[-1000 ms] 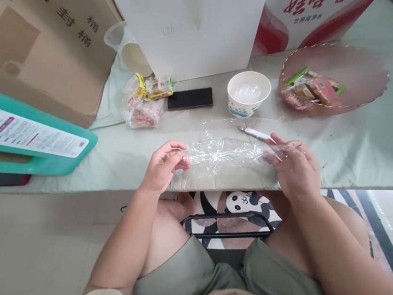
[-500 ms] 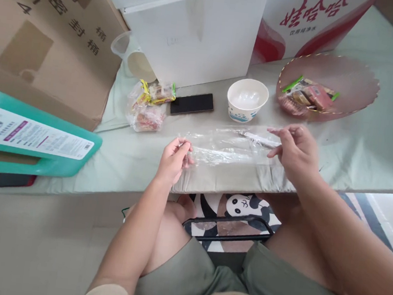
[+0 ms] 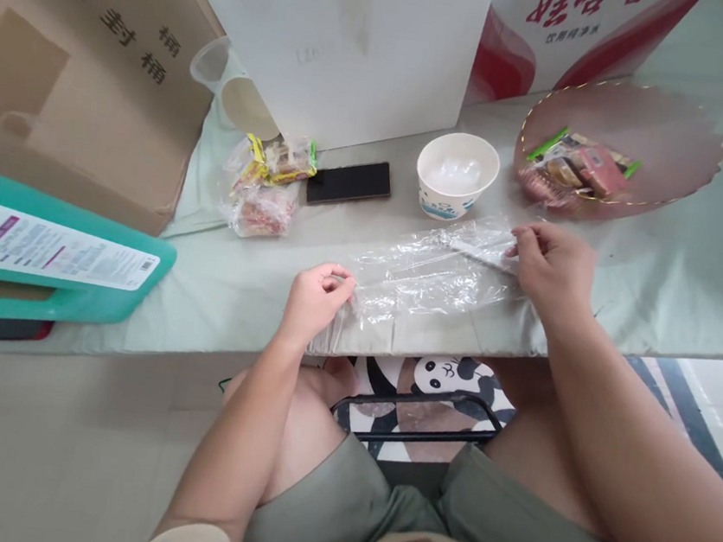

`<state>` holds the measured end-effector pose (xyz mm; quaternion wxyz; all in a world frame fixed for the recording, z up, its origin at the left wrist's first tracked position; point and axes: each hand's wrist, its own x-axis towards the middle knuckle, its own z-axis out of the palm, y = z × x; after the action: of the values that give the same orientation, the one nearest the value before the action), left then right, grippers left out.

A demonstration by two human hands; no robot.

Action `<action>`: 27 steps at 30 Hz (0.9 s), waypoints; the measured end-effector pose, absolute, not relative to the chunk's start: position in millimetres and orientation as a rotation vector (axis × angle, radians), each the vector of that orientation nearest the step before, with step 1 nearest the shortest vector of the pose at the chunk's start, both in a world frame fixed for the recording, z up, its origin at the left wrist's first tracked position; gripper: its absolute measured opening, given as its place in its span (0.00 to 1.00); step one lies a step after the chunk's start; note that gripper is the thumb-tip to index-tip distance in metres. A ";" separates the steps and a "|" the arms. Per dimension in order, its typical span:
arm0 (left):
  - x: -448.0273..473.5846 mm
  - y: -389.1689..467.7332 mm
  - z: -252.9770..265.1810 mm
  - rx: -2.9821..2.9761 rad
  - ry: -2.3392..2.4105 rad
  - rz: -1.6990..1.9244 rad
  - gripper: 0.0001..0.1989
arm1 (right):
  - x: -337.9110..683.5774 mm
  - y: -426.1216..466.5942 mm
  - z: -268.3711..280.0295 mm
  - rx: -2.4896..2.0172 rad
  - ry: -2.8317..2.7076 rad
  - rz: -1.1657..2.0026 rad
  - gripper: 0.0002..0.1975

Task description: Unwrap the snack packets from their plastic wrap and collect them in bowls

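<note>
A clear plastic bag (image 3: 425, 283) is stretched between my two hands, low over the cloth-covered table. My left hand (image 3: 319, 297) pinches its left end between thumb and fingers. At the other end, my right hand (image 3: 551, 266) has its fingers closed on the bag. A slim white strip (image 3: 477, 254) shows by the right fingertips; whether it lies in the bag or under it I cannot tell. Just beyond the bag stands a white paper bowl (image 3: 456, 177) with a blue print. Behind my right hand is a pink scalloped bowl (image 3: 674, 159) holding several wrapped snacks (image 3: 586, 166).
Left of the paper bowl lie a black phone (image 3: 349, 183) and more wrapped snacks (image 3: 271, 182). A clear plastic cup (image 3: 212, 63) rests behind them. Cardboard (image 3: 83, 83) and white boxes (image 3: 360, 53) line the back. A teal container (image 3: 159, 265) stands at the left.
The bag now lies more spread and slanted between my hands. My left hand has moved slightly down and left; the right hand keeps hold of its end. The camera view has shifted a little.
</note>
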<state>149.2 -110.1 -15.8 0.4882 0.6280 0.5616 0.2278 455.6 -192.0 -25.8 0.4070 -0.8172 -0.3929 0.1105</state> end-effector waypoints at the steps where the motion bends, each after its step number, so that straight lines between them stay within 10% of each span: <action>1: 147.9 -111.8 -15.1 1.571 1.370 0.539 0.07 | 458.3 -188.4 -27.8 -2.058 -1.012 0.229 0.11; 21: 141.0 -122.6 1.2 2.008 1.568 0.433 0.15 | 441.0 -204.2 -5.3 -1.699 -1.212 -0.300 0.08; 27: 142.3 -125.8 -4.0 2.004 1.440 0.795 0.12 | 382.9 -229.1 -19.1 -1.410 -2.003 0.149 0.29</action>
<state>142.3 -125.8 -4.0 0.2713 0.7440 0.5346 0.2951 382.9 -229.1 -19.1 0.3370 -0.5410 -0.7685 0.0572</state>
